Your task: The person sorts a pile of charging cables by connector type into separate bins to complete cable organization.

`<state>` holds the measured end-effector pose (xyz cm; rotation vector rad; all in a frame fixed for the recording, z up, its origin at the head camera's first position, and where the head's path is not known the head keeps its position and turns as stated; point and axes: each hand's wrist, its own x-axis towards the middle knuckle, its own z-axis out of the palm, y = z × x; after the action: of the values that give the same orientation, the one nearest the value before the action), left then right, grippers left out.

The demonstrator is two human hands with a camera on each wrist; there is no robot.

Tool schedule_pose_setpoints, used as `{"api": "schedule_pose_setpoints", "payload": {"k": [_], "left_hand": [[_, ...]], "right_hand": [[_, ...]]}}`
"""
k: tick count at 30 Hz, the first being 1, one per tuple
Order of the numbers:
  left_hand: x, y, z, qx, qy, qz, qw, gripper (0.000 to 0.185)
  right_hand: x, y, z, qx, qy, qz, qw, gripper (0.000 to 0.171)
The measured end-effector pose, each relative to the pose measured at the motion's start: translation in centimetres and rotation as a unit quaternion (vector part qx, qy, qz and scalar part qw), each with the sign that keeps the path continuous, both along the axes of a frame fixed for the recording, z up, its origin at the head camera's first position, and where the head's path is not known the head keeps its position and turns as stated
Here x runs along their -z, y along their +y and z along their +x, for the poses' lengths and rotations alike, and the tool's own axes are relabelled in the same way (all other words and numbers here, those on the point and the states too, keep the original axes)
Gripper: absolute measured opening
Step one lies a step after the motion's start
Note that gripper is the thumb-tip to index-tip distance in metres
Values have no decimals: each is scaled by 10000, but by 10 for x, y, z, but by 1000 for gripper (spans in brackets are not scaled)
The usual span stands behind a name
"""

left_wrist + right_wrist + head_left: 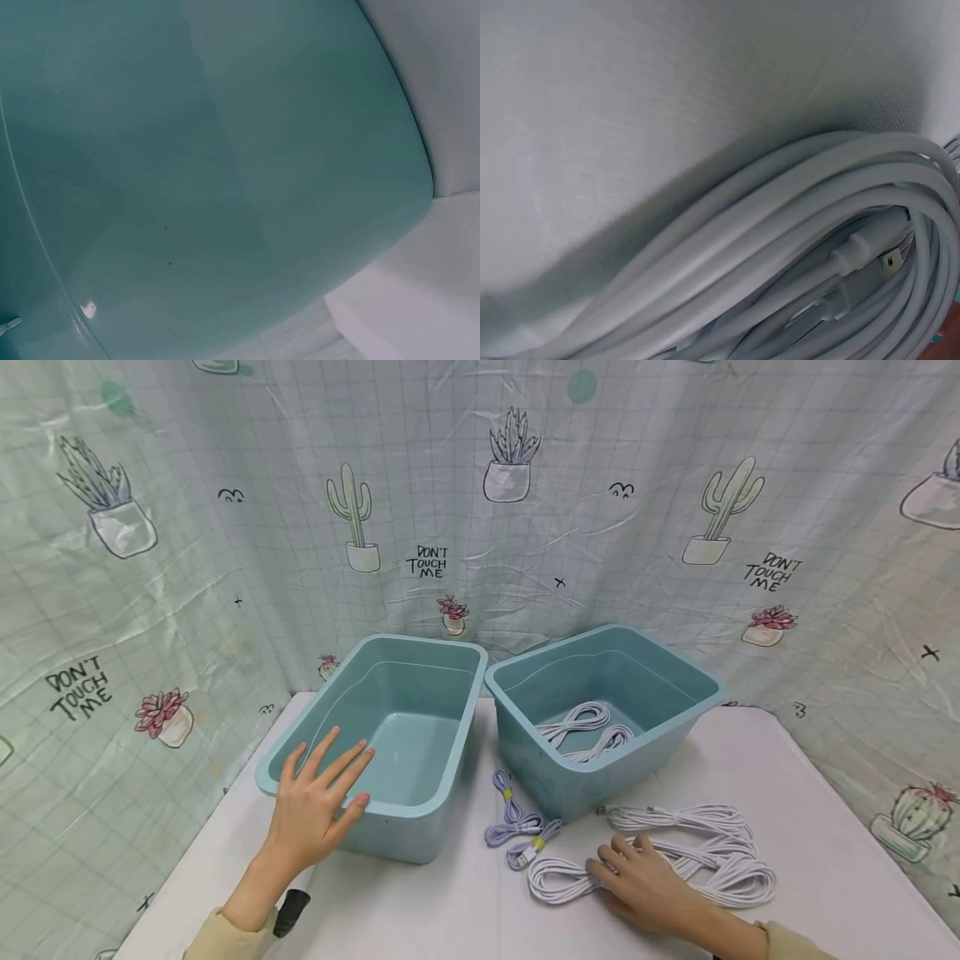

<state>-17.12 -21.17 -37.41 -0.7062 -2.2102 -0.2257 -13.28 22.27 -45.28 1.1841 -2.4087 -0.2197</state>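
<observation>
In the head view my left hand (315, 810) is at the near left corner of the left teal bin (397, 810), fingers spread and straight over its rim; whether it presses on the rim cannot be told. That bin's wall fills most of the left wrist view. My right hand (648, 885) has its fingers curled over the middle of a coiled white cable (555, 881) on the table and grips it; the thumb side is partly hidden. Up close, the right wrist view has white cable loops (780, 247) with a USB plug (891, 262) among them.
More white cable coils (720, 827) lie beyond my right hand. Purple cable bundles (517, 822) with yellow ties lie between the bins. The right teal bin (517, 777) holds two white cable coils (581, 718). A cactus-print curtain (480, 543) surrounds the white table (465, 910).
</observation>
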Motion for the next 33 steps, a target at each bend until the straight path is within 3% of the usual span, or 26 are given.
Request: {"api": "schedule_pose_setpoints", "payload": {"k": [16,33], "left_hand": [[-1,0,-2,18,29,28,10000,60],[0,-1,-1,-8,-53,-22,10000,61]], "right_hand": [[-3,-4,-3,126,-253,91,9996,37],[-10,-2,-2,-17,-128,21,9999,40]]}}
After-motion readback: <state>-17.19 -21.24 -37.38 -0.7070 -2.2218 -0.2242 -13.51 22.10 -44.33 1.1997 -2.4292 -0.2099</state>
